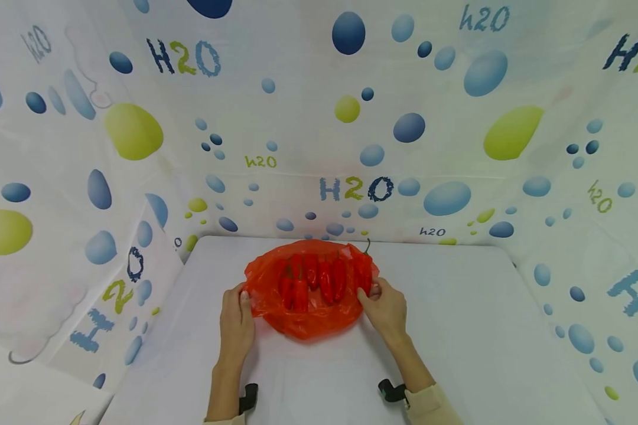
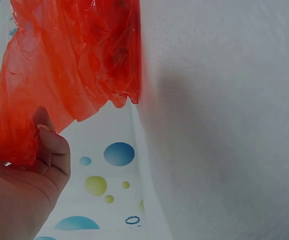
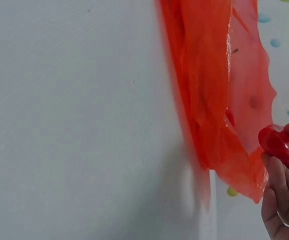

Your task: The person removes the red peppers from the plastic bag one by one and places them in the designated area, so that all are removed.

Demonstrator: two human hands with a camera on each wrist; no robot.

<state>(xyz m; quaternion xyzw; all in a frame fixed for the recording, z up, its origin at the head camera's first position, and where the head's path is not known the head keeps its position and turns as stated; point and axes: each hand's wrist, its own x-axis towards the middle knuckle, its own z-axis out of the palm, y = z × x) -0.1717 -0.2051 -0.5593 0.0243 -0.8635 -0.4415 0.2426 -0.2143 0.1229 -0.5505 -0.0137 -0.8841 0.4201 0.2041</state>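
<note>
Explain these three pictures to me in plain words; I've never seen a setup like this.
There is no robot here, just a person's two bare hands. The widest picture comes from a camera worn on the head, looking forward and down at a white table with a bubble-patterned backdrop behind it. The other two come from cameras worn on the wrists, one watching each hand's work. On the table sits an open red plastic bag with several glossy red peppers in it. The left hand grips the bag's left edge. The right hand holds one pepper at the bag's right edge.
</note>
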